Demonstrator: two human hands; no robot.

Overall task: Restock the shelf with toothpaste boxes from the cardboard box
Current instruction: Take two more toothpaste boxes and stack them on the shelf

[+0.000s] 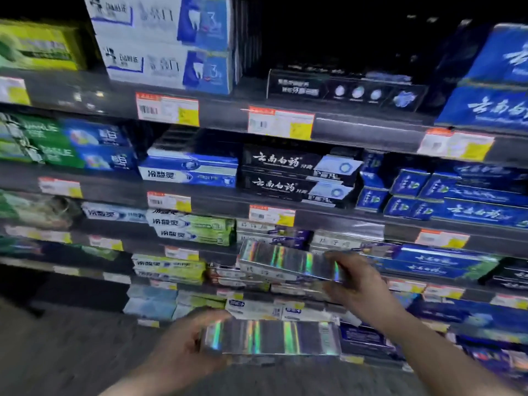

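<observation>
The right hand [357, 284] grips a shiny silver toothpaste box [285, 261] by its right end, fingers [340, 257] curled round it. It holds the box level just in front of the stocked shelf [357, 124], with white-and-purple boxes [274, 232] right behind it. Lower and nearer the person, the left hand [183, 347] clasps a second silver box [271, 337] at its left end, fingers wrapped over its top edge. The two boxes are apart and roughly parallel. Price tags [271, 215] line the rails above both hands.
</observation>
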